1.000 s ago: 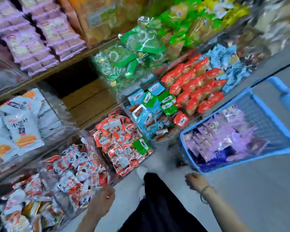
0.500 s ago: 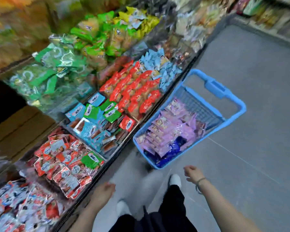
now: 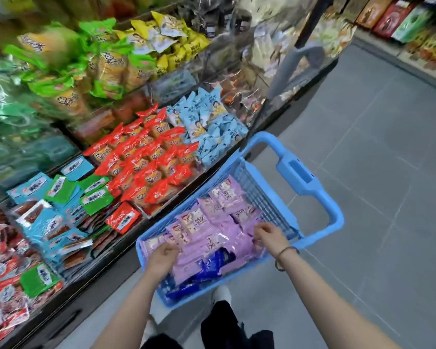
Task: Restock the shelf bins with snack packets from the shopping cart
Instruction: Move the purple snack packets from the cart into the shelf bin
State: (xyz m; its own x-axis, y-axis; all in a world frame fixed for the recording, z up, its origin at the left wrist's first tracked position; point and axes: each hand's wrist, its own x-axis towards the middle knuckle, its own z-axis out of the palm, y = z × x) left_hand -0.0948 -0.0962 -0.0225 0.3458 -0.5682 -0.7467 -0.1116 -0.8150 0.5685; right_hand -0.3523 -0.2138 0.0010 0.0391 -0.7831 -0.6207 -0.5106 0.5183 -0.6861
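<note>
A blue shopping cart (image 3: 336,221) stands on the floor beside the low shelf bins. It is piled with purple snack packets (image 3: 207,220) and a few dark blue packets (image 3: 212,269) near its front. Both my hands are down inside the cart. My left hand (image 3: 163,256) curls its fingers round purple packets at the cart's left side. My right hand (image 3: 269,234), a band on its wrist, curls its fingers onto purple packets at the right side. The bins to the left hold red packets (image 3: 146,162) and pale blue packets (image 3: 212,127).
Nearer bins hold blue and green packets (image 3: 61,197) and red-and-white packets (image 3: 8,285). An upper shelf carries green and yellow bags (image 3: 106,66). A grey post (image 3: 287,69) rises behind the cart. Grey tiled floor (image 3: 375,172) stretches to the right, with more shelving (image 3: 413,26) beyond.
My view swung right, from the shelf bins to the cart. Both hands, which hung free near my legs, have reached forward into the cart and onto the purple packets.
</note>
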